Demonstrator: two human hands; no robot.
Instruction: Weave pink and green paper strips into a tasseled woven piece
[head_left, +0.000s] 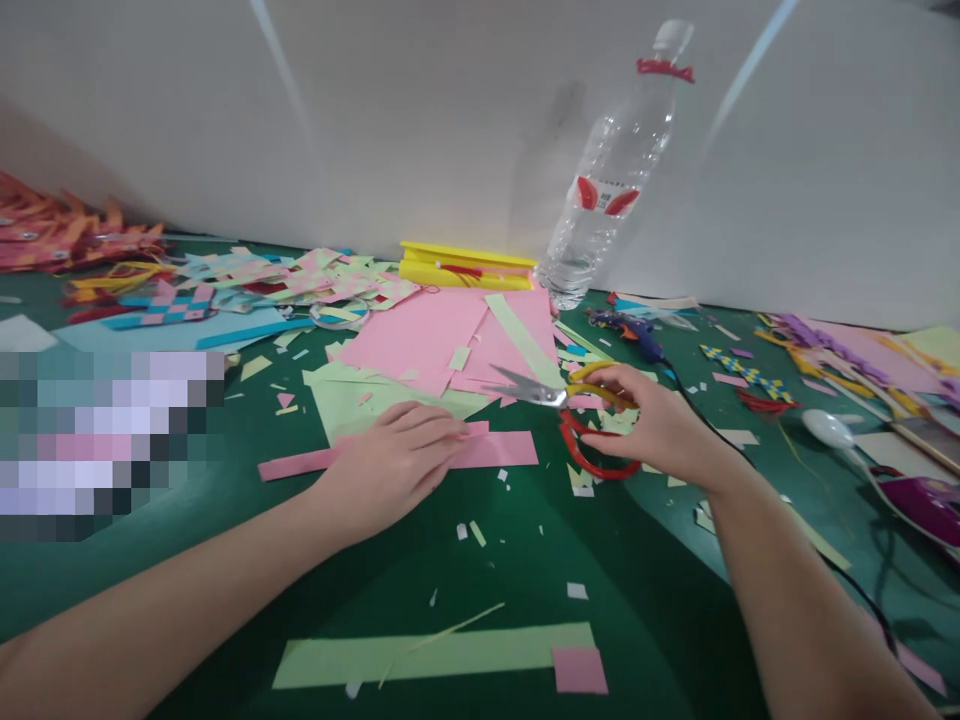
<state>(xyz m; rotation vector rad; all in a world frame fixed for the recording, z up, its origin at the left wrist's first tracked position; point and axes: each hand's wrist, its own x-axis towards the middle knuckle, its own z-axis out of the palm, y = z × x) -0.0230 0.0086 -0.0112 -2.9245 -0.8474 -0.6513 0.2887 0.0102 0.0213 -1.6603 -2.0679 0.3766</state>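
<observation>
My left hand (397, 455) lies flat, fingers together, on a long pink paper strip (502, 452) on the green table (660, 600). My right hand (652, 420) grips scissors (559, 400) with red and yellow handles, their blades open and pointing left above the strip's right end. Pink paper sheets (435, 335) and pale green sheets (352, 400) lie just behind the strip. Near the front edge lies a long pale green strip (427, 655) with a small pink square (579, 670) at its right end.
A clear plastic bottle (611, 170) leans against the white wall, beside a yellow box (465, 265). Woven paper pieces and scraps pile at the left (247, 280). A glue gun (634, 330), its cable, a white spoon (829, 428) and more paper crafts sit right.
</observation>
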